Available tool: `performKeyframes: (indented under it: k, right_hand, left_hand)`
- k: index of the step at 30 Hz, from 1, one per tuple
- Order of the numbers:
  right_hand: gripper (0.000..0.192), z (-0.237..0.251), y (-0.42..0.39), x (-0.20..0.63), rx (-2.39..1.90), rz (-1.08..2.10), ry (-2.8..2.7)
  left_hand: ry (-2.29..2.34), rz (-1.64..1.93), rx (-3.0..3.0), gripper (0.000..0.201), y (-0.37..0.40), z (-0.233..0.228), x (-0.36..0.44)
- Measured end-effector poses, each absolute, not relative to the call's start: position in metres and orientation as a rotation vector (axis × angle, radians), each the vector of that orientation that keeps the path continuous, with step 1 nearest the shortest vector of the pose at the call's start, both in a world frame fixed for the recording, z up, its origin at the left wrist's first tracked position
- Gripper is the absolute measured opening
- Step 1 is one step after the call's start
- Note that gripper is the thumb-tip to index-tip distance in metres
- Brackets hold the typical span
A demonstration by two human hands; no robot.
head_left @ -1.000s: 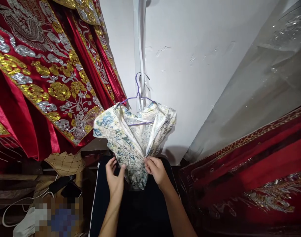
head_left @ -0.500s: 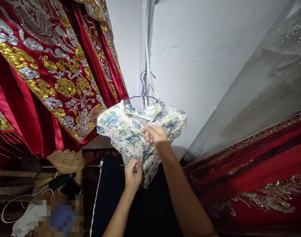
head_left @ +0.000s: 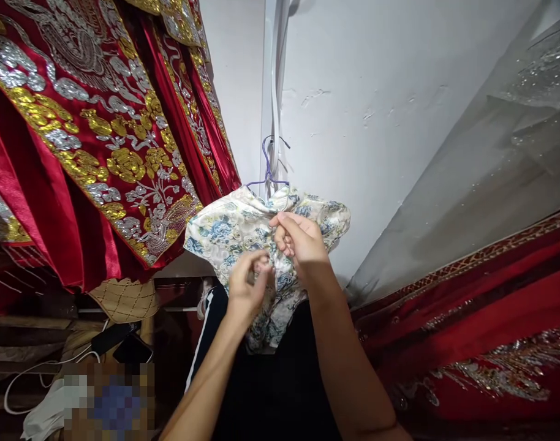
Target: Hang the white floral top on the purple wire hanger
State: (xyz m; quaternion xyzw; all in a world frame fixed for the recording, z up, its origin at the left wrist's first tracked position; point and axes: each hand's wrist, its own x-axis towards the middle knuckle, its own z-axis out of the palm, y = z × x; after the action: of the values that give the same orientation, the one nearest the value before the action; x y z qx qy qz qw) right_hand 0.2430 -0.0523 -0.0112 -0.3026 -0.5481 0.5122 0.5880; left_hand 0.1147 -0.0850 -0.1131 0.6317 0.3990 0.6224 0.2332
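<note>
A short-sleeved floral blouse (head_left: pixel 215 228), white with blue and yellow flowers, hangs from a purple wire hanger (head_left: pixel 268 176). Its lower part hangs down over my dark-clothed lap. My right hand (head_left: pixel 302 236) pinches the blouse's front just below the collar, thumb and forefinger together and the other fingers curled. Lower and to the left, my left hand (head_left: pixel 250 278) is in front of the blouse with bent fingers. Motion smears its fingertips, and I cannot make out whether cloth is between them.
Red garments with gold and silver embroidery (head_left: pixel 124 165) hang at the left. The hanger hooks by a white vertical pole (head_left: pixel 268 73) at the wall. Sheer sparkling cloth (head_left: pixel 482 159) and red fabric (head_left: pixel 491 294) are at right. Phones (head_left: pixel 133 350) and a white cable lie lower left.
My left hand has moved up from the lower front of the blouse toward my right hand. The right hand has risen slightly toward the collar, and the blouse's front has shifted.
</note>
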Motion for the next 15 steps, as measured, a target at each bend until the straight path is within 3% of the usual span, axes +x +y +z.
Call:
performKeyframes:
  k: [2, 5, 10, 15]
  right_hand:
    - [0.031, -0.008, -0.058, 0.241, -0.721, 1.132, -1.334]
    - [0.031, -0.003, -0.060, 0.238, -0.735, 1.045, -1.375]
    - [0.033, -0.043, -0.037, 0.236, -0.859, 1.013, -1.401]
    - [0.032, -0.125, -0.043, 0.233, -1.001, 1.129, -1.356]
  left_hand:
    - [1.029, 1.893, 1.819, 0.036, -0.073, -0.059, 0.109]
    - [1.066, 1.845, 2.104, 0.020, -0.059, -0.008, 0.105]
    - [1.183, 2.036, 2.208, 0.015, -0.056, 0.007, 0.099]
    - [1.175, 2.444, 1.604, 0.018, -0.045, 0.002, 0.038]
